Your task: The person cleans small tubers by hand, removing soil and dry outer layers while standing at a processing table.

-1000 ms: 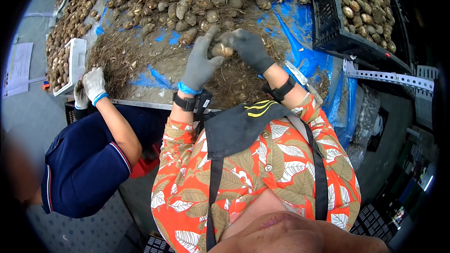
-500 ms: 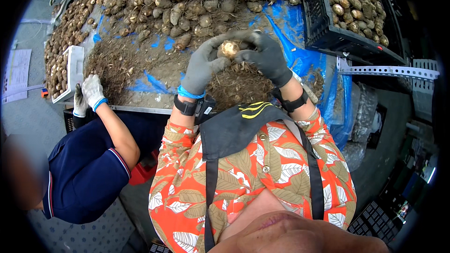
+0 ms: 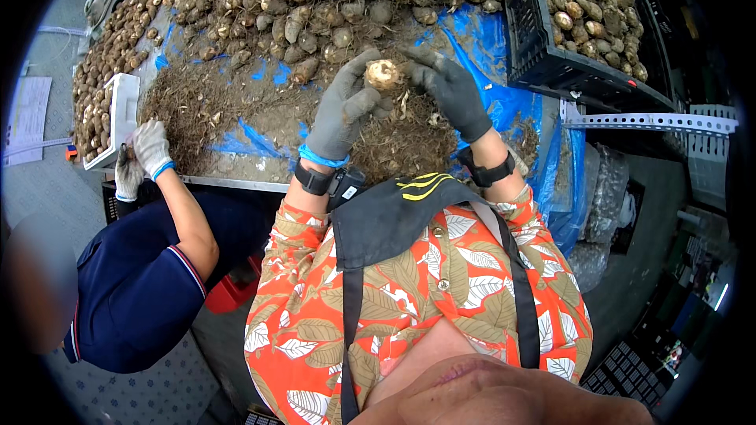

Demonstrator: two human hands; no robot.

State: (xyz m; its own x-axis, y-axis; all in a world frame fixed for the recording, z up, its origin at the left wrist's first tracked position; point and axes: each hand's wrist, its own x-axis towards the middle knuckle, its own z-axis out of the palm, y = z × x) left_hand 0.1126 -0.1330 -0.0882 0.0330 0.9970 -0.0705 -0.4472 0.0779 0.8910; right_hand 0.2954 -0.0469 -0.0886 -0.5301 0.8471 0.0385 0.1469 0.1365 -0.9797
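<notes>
My left hand (image 3: 342, 106), in a grey glove with a blue band at the wrist, holds a small brown taro (image 3: 383, 75) between thumb and fingers. A pale cut face on the taro is turned up. My right hand (image 3: 453, 90), in a darker grey glove, is just to the taro's right. Its fingers are apart and slightly bent, with the tips close against the taro; whether they touch it is hard to tell. Loose root fibres and soil (image 3: 402, 142) lie beneath both hands. Beyond them rises a heap of hairy taros (image 3: 339, 0).
A black crate of taros (image 3: 543, 63) stands at far right, near a perforated metal bar (image 3: 646, 121). At left, a co-worker's gloved hands (image 3: 146, 153) are beside a white tray (image 3: 122, 118). Blue plastic sheeting (image 3: 480, 47) partly covers the table. Another person's gloved hand shows at top left.
My right hand has eased off the taro, its fingers spreading slightly. The taro stays in my left hand, its cut face now more in view. The co-worker's hands have shifted slightly left.
</notes>
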